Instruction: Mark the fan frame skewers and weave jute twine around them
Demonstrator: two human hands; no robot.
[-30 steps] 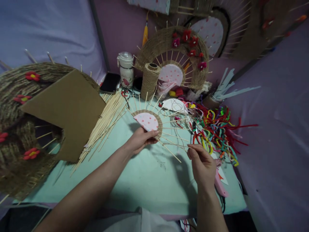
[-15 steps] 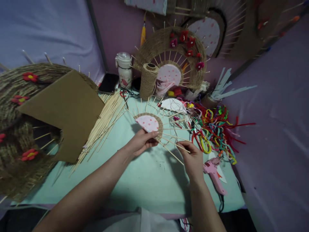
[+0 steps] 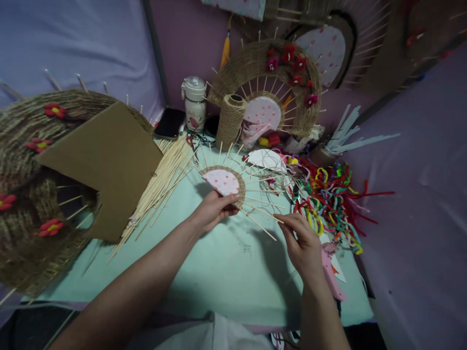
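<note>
A small half-round fan-shaped piece [image 3: 223, 182] has pink dotted cloth in its middle, a woven twine rim and thin wooden sticks fanning outward. My left hand [image 3: 218, 210] grips its lower edge, thumb on top and fingers underneath. My right hand [image 3: 301, 240] is closed at the lower right, its thumb and forefinger pinched at the outer end of a thin wooden stick [image 3: 263, 212]. Whether a strand of twine is also between those fingers is too small to tell. Another stick slants just below, apart from the right hand.
Loose sticks [image 3: 155, 187] and brown cardboard [image 3: 105, 167] lie left, by a large flowered weaving [image 3: 22, 131]. Behind stand a twine spool [image 3: 230, 121], a bottle [image 3: 194, 104] and a phone [image 3: 170, 123]. Colourful pipe cleaners [image 3: 333, 199] and a pink glue gun [image 3: 332, 277] are right.
My right hand has moved right and slightly down, to the tip of the stick, and now partly covers the glue gun. My left hand keeps its hold. The view has shifted slightly.
</note>
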